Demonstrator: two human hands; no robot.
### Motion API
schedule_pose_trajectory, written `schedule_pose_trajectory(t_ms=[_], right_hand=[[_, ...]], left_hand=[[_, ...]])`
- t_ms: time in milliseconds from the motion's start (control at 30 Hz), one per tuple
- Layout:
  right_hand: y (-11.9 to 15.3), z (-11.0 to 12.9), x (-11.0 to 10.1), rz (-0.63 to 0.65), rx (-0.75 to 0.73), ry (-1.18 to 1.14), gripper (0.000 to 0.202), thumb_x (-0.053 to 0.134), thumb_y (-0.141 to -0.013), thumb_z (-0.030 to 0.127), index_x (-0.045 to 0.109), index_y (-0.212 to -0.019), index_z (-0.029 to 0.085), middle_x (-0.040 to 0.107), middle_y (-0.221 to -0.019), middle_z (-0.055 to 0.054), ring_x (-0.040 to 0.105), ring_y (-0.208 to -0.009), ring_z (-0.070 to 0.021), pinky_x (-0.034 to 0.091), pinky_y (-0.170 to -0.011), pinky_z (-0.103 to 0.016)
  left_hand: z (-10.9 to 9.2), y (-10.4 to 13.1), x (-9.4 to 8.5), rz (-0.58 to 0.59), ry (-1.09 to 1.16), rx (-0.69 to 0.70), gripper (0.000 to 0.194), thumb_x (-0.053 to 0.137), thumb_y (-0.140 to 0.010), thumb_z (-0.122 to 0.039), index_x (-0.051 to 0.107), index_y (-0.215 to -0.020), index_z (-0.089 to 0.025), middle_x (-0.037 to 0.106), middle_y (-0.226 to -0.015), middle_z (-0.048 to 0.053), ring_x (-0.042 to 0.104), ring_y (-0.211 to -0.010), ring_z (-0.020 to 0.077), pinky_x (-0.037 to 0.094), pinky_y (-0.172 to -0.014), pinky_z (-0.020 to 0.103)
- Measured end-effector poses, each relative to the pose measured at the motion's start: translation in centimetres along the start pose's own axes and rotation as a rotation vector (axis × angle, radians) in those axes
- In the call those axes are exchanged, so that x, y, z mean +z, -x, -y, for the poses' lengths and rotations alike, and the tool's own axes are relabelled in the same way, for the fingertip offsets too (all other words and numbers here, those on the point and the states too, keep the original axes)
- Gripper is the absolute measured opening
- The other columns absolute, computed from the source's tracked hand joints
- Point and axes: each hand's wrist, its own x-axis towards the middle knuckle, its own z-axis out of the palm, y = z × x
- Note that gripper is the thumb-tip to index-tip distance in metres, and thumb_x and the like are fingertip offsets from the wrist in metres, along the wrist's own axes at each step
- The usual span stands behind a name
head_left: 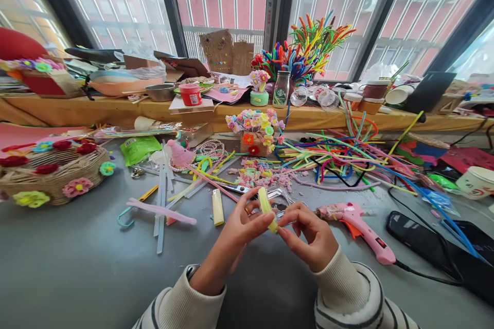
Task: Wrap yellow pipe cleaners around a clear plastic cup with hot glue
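A pale yellow pipe-cleaner piece (266, 206), bent into a curved band, is held up over the grey table. My left hand (247, 223) is closed around its side, thumb in front and fingers behind. At its lower end, my right hand (309, 234) pinches with thumb and forefinger. Just left of my hands lies a short pale yellow block-like piece (217, 207). Scissors (241, 188) rest behind my hands, partly covered by them. Close to my right hand is a pink hot glue gun (358, 226) with an orange trigger.
Glue sticks (161, 211) and a lilac pipe cleaner (162, 212) lie at the left, near a flower-trimmed woven basket (57, 175). Colourful trimmings (266, 172) and a tangle of pipe cleaners (332, 157) spread behind. A black phone-like device (424, 241) and cable sit at the right.
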Motion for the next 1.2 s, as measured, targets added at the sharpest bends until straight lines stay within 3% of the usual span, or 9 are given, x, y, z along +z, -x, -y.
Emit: schedule_pose_trajectory(t_ms=[167, 300, 433, 633, 833, 1033, 1133, 1200], right_hand=[[0.2, 0.2, 0.3, -0.112, 0.040, -0.135, 0.017, 0.056, -0.071, 0.034, 0.063, -0.078, 0.021, 0.049, -0.076, -0.002, 0.045, -0.064, -0.0118, 0.036, -0.052, -0.024], [-0.1, -0.4, -0.5, -0.101, 0.017, -0.107, 0.017, 0.053, -0.074, 0.035, 0.064, -0.078, 0.022, 0.051, -0.077, -0.003, 0.049, -0.069, -0.0137, 0.040, -0.056, -0.024], [-0.5, -0.9, -1.4, -0.080, -0.013, -0.095, 0.020, 0.053, -0.074, 0.038, 0.065, -0.079, 0.023, 0.053, -0.075, -0.004, 0.050, -0.070, -0.0151, 0.042, -0.056, -0.025], [-0.5, -0.7, -1.4, -0.057, 0.023, -0.199, 0.026, 0.052, -0.073, 0.045, 0.066, -0.070, 0.023, 0.054, -0.071, -0.004, 0.051, -0.073, -0.0159, 0.042, -0.059, -0.026], [-0.4, -0.6, -1.0, -0.131, 0.093, -0.294, 0.029, 0.051, -0.074, 0.045, 0.066, -0.065, 0.022, 0.053, -0.068, -0.003, 0.047, -0.062, -0.0120, 0.037, -0.050, -0.023], [-0.4, 0.1, -0.8, -0.146, 0.049, -0.305, 0.023, 0.054, -0.073, 0.041, 0.067, -0.064, 0.023, 0.051, -0.066, -0.001, 0.049, -0.066, -0.0122, 0.041, -0.063, -0.026], [-0.5, 0.6, -0.6, -0.180, 0.017, -0.244, 0.025, 0.053, -0.074, 0.040, 0.067, -0.063, 0.023, 0.051, -0.063, -0.002, 0.049, -0.067, -0.0133, 0.042, -0.066, -0.027], [-0.6, 0.7, -0.8, -0.126, 0.006, -0.164, 0.025, 0.052, -0.075, 0.040, 0.067, -0.064, 0.022, 0.052, -0.063, -0.003, 0.050, -0.068, -0.0142, 0.043, -0.065, -0.028]], left_hand=[[0.3, -0.4, -0.4, 0.035, -0.005, 0.100, 0.065, 0.071, -0.056, -0.022, 0.039, -0.113, -0.022, 0.047, -0.112, 0.009, 0.048, -0.104, 0.0253, 0.041, -0.083, 0.034], [0.9, -0.6, -0.4, 0.026, -0.083, 0.238, 0.069, 0.072, -0.053, -0.018, 0.038, -0.112, -0.025, 0.037, -0.123, 0.008, 0.041, -0.112, 0.0247, 0.040, -0.088, 0.035], [1.4, -0.2, -0.3, -0.026, -0.326, 0.488, 0.068, 0.068, -0.058, -0.015, 0.035, -0.117, -0.025, 0.036, -0.128, 0.008, 0.034, -0.118, 0.0232, 0.032, -0.097, 0.037], [1.5, 0.6, -0.7, 0.049, -0.679, 0.741, 0.062, 0.060, -0.067, -0.010, 0.038, -0.121, -0.029, 0.042, -0.127, 0.005, 0.032, -0.121, 0.0218, 0.023, -0.102, 0.038], [1.3, 0.5, -0.6, 0.029, -0.674, 0.720, 0.063, 0.067, -0.060, -0.014, 0.045, -0.118, -0.026, 0.046, -0.125, 0.006, 0.034, -0.120, 0.0243, 0.020, -0.102, 0.038], [1.3, 0.5, -0.9, 0.053, -0.666, 0.623, 0.070, 0.069, -0.059, -0.018, 0.039, -0.122, -0.027, 0.041, -0.128, 0.006, 0.037, -0.117, 0.0241, 0.033, -0.095, 0.034], [1.0, 0.7, -0.7, 0.036, -0.639, 0.571, 0.067, 0.069, -0.059, -0.018, 0.042, -0.120, -0.027, 0.045, -0.125, 0.005, 0.041, -0.113, 0.0228, 0.035, -0.093, 0.031], [0.8, 0.8, -0.5, 0.013, -0.581, 0.538, 0.063, 0.070, -0.057, -0.018, 0.047, -0.116, -0.025, 0.049, -0.120, 0.005, 0.044, -0.111, 0.0228, 0.035, -0.094, 0.031]])
